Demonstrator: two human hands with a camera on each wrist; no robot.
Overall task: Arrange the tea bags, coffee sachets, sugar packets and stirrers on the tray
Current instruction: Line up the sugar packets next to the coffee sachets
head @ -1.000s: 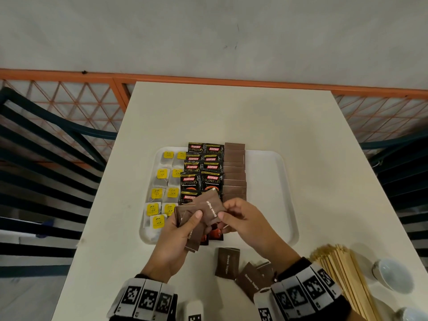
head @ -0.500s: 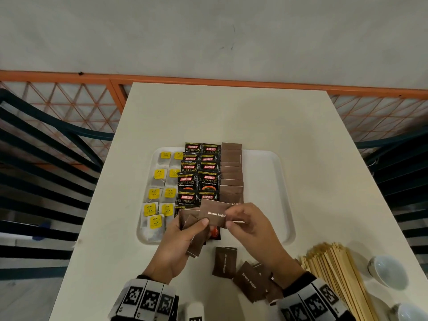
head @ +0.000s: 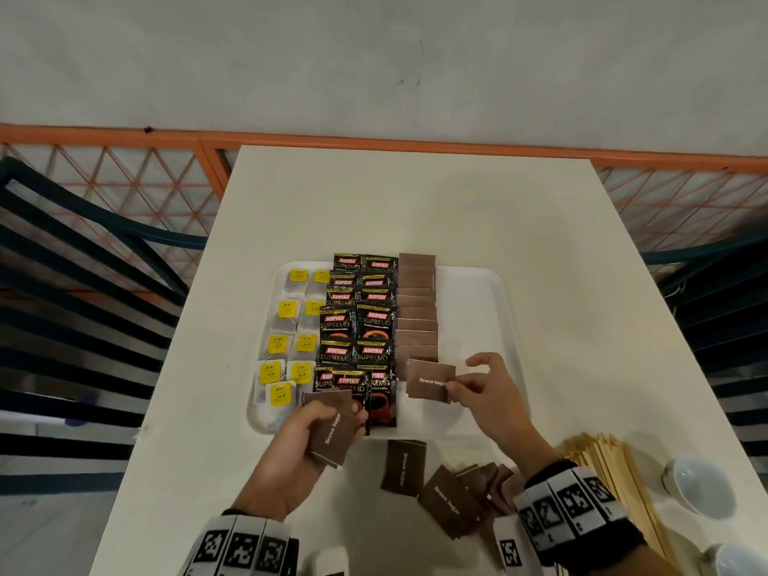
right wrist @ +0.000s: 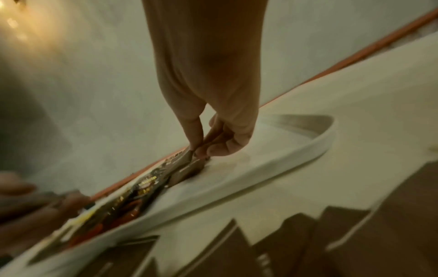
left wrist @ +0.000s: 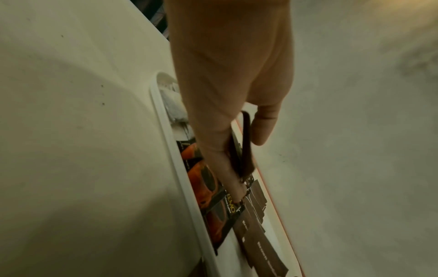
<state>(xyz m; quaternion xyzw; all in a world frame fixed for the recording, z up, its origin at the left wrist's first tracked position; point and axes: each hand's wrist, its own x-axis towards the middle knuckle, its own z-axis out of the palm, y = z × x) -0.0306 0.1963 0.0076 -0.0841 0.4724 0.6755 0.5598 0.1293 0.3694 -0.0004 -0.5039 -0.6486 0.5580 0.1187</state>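
Note:
A white tray (head: 478, 309) holds yellow-tagged tea bags (head: 286, 342) on its left, black coffee sachets (head: 359, 322) in the middle and a column of brown sugar packets (head: 417, 309). My right hand (head: 482, 384) pinches one brown sugar packet (head: 430, 380) by its right edge, low over the near end of that column; the right wrist view shows the same packet (right wrist: 189, 159) between thumb and fingers. My left hand (head: 307, 434) grips a small stack of sugar packets (head: 334, 428) above the tray's near rim, seen edge-on as a dark stack (left wrist: 246, 142) in the left wrist view.
Several loose sugar packets (head: 446, 492) lie on the white table (head: 415, 201) in front of the tray. A bundle of wooden stirrers (head: 619, 484) lies at the near right, beside two white cups (head: 698, 486). Dark chairs flank the table; an orange fence stands behind it.
My right hand has drawn one sugar packet off the left hand's stack and carried it right, to the near end of the sugar column. The left hand has dropped back slightly toward the tray's near edge.

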